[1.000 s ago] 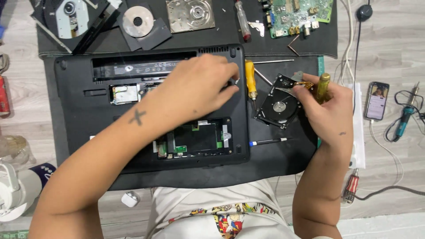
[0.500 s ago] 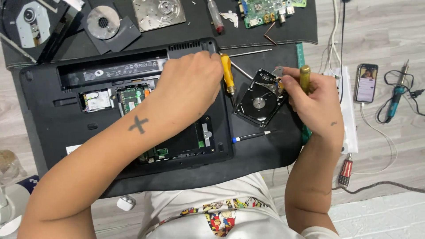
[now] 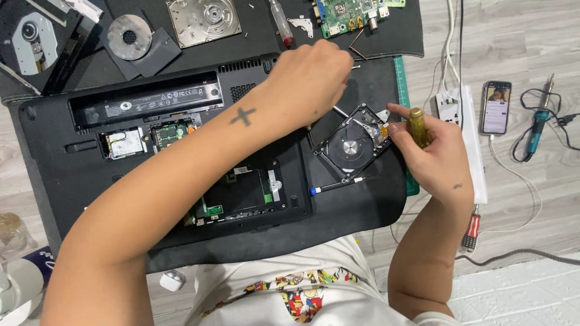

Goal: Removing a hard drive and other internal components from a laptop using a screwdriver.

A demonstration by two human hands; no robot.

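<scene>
The right hand (image 3: 438, 154) is closed around a yellow-handled screwdriver (image 3: 418, 125), its fingertips (image 3: 396, 111) touching the 3 o'clock edge of an open hard drive (image 3: 352, 143) whose shiny platter is bare. The drive lies on a black mat (image 3: 362, 205), just beside the upturned laptop (image 3: 151, 151) at its 3 o'clock side. The left hand (image 3: 311, 81) is curled shut at the drive's 11 o'clock, over the laptop's far corner; what it grips is hidden under the knuckles, and its forearm crosses the laptop's open bays and covers much of them.

At the drive's 6 o'clock lies a thin blue-tipped screwdriver (image 3: 335, 185), close to the laptop's edge. At 12 o'clock, well apart, a green circuit board (image 3: 350, 12) and a red-handled screwdriver (image 3: 281, 23) lie on the mat. A second hard drive (image 3: 202, 21) sits at 11 o'clock, with a loose disc (image 3: 128, 36) and an optical drive (image 3: 36, 42) farther toward 10 o'clock. At 3 o'clock, off the mat, are a white power strip (image 3: 468, 145), a phone (image 3: 496, 107) and a soldering iron (image 3: 538, 121) with cables. A red tool (image 3: 471, 232) lies at 5 o'clock.
</scene>
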